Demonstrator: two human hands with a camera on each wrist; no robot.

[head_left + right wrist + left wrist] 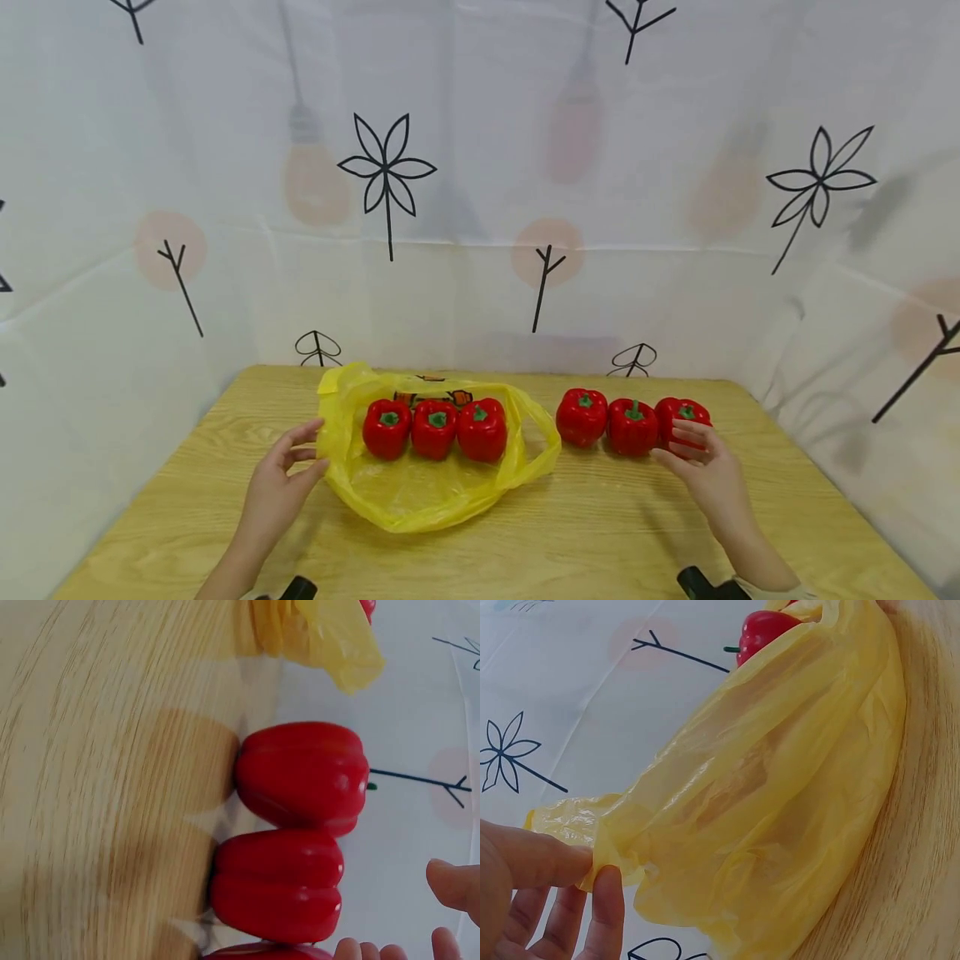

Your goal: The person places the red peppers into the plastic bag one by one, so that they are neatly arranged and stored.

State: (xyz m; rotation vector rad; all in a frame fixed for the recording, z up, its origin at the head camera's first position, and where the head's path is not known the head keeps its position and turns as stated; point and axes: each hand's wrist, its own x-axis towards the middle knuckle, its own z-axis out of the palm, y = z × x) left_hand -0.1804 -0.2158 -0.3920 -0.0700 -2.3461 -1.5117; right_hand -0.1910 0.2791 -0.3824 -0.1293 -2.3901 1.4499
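Observation:
A yellow plastic bag (405,504) lies with its mouth spread wide, and three red bell peppers (434,431) stand in a row inside. My left hand (281,479) is at the bag's left rim; in the left wrist view the thumb and a finger pinch a fold of the yellow plastic (607,847). Three more red bell peppers (632,427) stand in a line right of the bag. My right hand (705,475) is at the rightmost one, fingers spread apart and overlapping it in the head view. In the right wrist view, fingertips (446,945) show above the nearest peppers (277,885).
The bag's handle loop (543,442) reaches toward the loose peppers. Everything stands on a wooden table (570,533). A white cloth (465,292) with plant drawings hangs behind the table and at its sides.

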